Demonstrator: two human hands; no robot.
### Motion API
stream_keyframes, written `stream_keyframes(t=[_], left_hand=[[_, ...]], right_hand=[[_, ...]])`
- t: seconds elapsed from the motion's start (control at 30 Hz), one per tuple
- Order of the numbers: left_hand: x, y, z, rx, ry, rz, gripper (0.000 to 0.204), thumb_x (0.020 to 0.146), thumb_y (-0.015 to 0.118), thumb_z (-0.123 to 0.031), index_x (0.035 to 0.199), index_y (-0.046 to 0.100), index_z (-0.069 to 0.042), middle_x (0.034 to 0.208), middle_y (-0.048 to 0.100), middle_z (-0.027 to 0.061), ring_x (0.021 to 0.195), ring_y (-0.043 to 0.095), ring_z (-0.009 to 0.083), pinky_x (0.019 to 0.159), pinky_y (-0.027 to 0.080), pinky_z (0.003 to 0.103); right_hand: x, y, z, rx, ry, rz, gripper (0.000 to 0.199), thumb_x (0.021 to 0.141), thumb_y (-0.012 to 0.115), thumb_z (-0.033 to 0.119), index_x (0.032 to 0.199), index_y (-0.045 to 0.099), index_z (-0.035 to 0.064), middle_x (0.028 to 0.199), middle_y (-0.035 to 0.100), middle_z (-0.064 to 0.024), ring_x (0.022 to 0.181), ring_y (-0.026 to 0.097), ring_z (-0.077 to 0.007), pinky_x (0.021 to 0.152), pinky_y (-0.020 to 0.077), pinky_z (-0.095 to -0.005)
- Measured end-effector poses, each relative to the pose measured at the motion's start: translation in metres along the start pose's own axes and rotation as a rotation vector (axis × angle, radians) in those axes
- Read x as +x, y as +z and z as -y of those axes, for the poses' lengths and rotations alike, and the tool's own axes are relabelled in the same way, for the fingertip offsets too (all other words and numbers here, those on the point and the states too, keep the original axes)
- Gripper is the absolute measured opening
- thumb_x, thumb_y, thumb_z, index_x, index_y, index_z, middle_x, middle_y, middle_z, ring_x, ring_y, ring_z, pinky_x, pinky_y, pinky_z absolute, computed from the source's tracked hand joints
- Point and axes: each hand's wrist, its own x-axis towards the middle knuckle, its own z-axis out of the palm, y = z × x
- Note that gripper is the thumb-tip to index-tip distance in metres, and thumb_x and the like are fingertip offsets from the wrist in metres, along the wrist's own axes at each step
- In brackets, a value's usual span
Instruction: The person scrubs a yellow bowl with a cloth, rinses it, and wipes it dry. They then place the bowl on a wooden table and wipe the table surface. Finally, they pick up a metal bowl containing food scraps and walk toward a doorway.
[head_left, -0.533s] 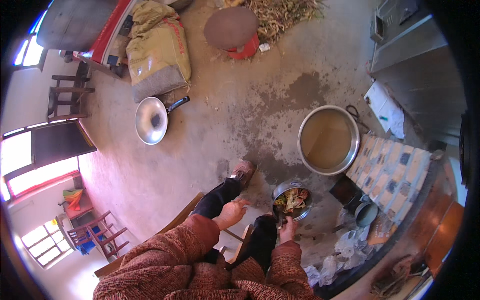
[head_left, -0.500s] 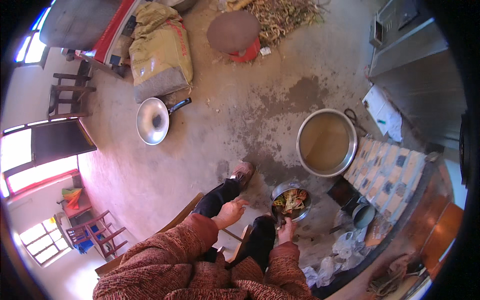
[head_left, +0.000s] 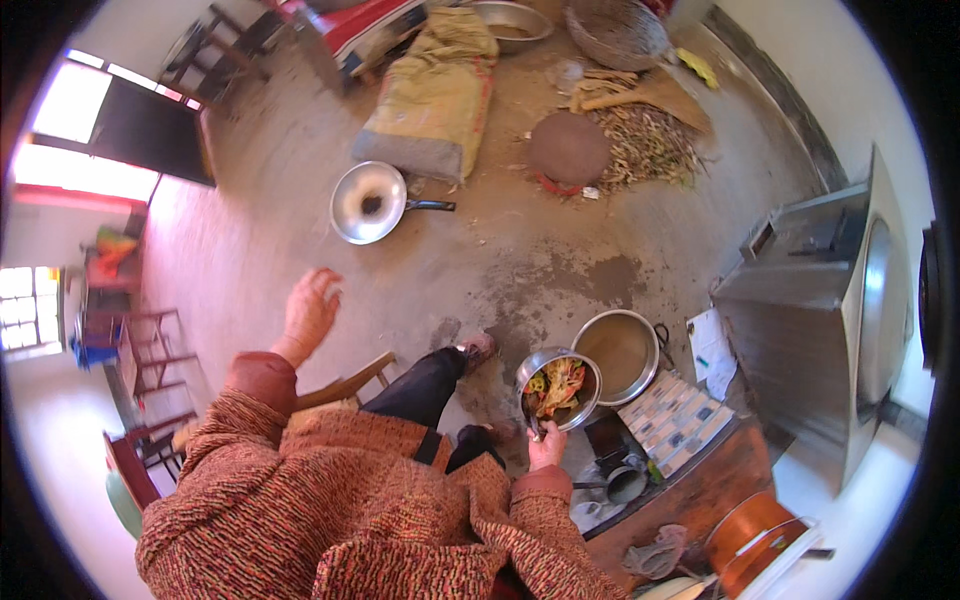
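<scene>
A yellow-tan sack [head_left: 437, 95] lies flat on the concrete floor [head_left: 260, 270] at the top of the view, oblong, its long axis running away from the person, a grey band along its near end. Right of it a round brown lid-like disc [head_left: 568, 148] lies beside a heap of dry pods [head_left: 645, 148]. A white sheet of paper [head_left: 711, 350] rests on the floor against the grey metal cabinet [head_left: 810, 310] at the right; any print on it is too small to tell. The right hand [head_left: 547, 447] is closed on the handle of a small steel pot [head_left: 558, 387] filled with yellow, red and green scraps. The pot sits just above and ahead of that hand, its mouth facing up, the handle pointing back toward the person. It hangs over the floor beside the black-trousered leg [head_left: 425, 385], with a larger steel pot of brownish liquid [head_left: 620, 353] touching or nearly touching its right rim. The left hand [head_left: 310, 310] is raised well to the left, empty, fingers loosely spread, palm down over bare floor. Beyond it a steel pan [head_left: 368, 203] lies with its black handle pointing right. A checked cloth [head_left: 672, 420] lies right of the small pot.
</scene>
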Motion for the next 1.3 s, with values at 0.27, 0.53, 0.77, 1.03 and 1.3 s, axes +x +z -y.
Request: stream_keyframes(t=[0.27,0.53,0.77,1.03,1.3], left_hand=[[-0.034,-0.051,0.044,-0.013,-0.368,-0.009,0.022,0.077,0.061,-0.012,0.099,0.06,-0.01,0.107,0.055,0.0104,0.098,0.054,0.0314,0.082,0.044,0.041],[-0.056,-0.055,0.094,0.141,-0.634,0.103,0.026,0.074,0.064,-0.016,0.098,0.062,-0.009,0.107,0.055,0.0105,0.102,0.053,0.0297,0.085,0.043,0.04],[-0.138,-0.108,0.104,0.348,-0.988,0.151,0.027,0.075,0.062,-0.023,0.099,0.063,-0.011,0.107,0.054,0.0102,0.103,0.053,0.0266,0.086,0.042,0.043],[-0.222,-0.143,0.067,0.536,-0.969,0.059,0.02,0.084,0.052,-0.025,0.087,0.066,-0.01,0.088,0.061,0.0045,0.099,0.054,0.0238,0.089,0.039,0.044],[-0.256,-0.112,0.073,0.271,-0.877,-0.491,0.021,0.08,0.048,-0.022,0.076,0.066,-0.012,0.098,0.061,0.0053,0.111,0.047,0.0258,0.104,0.021,0.047]], right_hand=[[-0.06,0.092,0.091,-0.061,0.078,0.056,0.014,0.069,0.051,-0.007,0.072,0.044,0.0051,0.066,0.039,-0.003,0.056,0.038,-0.0164,0.047,0.0326,-0.0322],[-0.071,0.137,0.149,-0.145,-0.044,0.056,0.007,0.074,0.052,-0.001,0.071,0.047,0.0017,0.071,0.048,-0.0068,0.059,0.044,-0.0178,0.049,0.0379,-0.0308],[-0.058,0.189,0.18,-0.349,-0.08,0.125,0.007,0.072,0.053,-0.001,0.068,0.047,0.0,0.067,0.049,-0.0091,0.056,0.045,-0.0189,0.048,0.0393,-0.0315],[-0.044,0.27,0.2,-0.686,-0.048,0.336,0.002,0.073,0.054,0.0,0.072,0.053,-0.002,0.068,0.052,-0.0071,0.055,0.049,-0.0178,0.047,0.0409,-0.0287],[-0.096,0.382,0.159,-0.893,-0.003,0.548,0.006,0.075,0.05,-0.001,0.071,0.049,0.0039,0.064,0.049,-0.0038,0.056,0.048,-0.0157,0.048,0.0387,-0.0281]])
